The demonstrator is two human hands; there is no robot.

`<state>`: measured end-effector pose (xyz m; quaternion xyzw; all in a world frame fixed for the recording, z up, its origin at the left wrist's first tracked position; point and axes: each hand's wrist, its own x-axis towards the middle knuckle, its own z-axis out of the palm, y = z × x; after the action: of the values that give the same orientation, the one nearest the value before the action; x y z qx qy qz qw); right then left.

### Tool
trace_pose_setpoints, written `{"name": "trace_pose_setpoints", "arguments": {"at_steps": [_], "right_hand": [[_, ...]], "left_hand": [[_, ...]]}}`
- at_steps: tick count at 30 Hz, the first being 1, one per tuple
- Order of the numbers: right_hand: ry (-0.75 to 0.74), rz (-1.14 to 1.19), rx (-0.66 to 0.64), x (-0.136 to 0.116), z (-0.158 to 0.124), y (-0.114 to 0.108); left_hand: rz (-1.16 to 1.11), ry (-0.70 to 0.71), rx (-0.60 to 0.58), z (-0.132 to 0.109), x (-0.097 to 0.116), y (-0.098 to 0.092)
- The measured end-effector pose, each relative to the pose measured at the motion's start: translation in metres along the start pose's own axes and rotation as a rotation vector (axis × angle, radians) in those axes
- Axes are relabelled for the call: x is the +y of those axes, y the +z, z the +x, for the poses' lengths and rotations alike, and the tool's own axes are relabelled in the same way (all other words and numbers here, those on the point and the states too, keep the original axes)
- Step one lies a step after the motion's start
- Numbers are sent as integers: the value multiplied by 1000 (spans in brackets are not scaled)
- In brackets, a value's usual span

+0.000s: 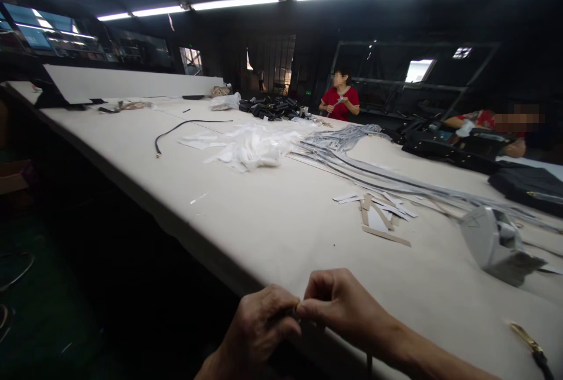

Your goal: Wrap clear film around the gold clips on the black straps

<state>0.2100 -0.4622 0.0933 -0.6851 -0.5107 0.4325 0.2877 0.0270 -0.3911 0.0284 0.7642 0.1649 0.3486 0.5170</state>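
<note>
At the table's near edge, my left hand (259,324) is closed, with thumb and fingers pinching a small dark strap-like piece (285,312). Its kind is mostly hidden by the fingers. My right hand (341,304) meets it from the right, thumb and forefinger pinched on the end of the same piece. Below my right wrist hangs a narrow dark strip (369,363); whether it joins the held piece I cannot tell. A gold metal clasp (525,336) on a black strap lies at the lower right, apart from both hands.
A grey tape dispenser (497,245) stands to the right. Paper strips (380,216), long wrapped straps (352,163), crumpled white sheets (253,148) and a black strap (176,129) lie on the pale table (272,216). Across it are two people, one in a red shirt (341,104).
</note>
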Motion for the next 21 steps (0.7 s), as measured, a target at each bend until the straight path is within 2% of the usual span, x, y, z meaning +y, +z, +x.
{"name": "trace_pose_setpoints", "arguments": {"at_steps": [2,3,4,5,7,9,12,13,15,17,19,21], "right_hand": [[151,352,-60,3,3,11],[182,498,-82,5,4,17],[195,614,-89,6,4,23],[190,693,-84,8,4,27],[154,717,-76,8,2,29],[105,533,-80,5,-1,26],[-106,-53,-85,0,-4,17],[-197,-277,-79,-1,-4,14],[-321,-568,-52,-3,-3,10],[-289,-540,-24,-5,-1,6],[-158,-367,-28,-6,0,2],[-52,-310,-41,-5,0,0]], "left_hand": [[180,291,29,1,2,-4],[227,359,42,0,1,-5],[246,360,58,0,0,-6],[241,303,86,-1,-2,-7],[170,79,160,-2,-1,-8],[44,-184,154,-1,5,-10],[-171,-497,-66,4,16,-13],[-215,-568,-117,6,18,-13],[-278,-633,-121,7,16,-14],[-357,-618,-80,5,10,-15],[-420,-583,-44,1,3,-16],[-379,-558,-33,-2,0,-15]]}}
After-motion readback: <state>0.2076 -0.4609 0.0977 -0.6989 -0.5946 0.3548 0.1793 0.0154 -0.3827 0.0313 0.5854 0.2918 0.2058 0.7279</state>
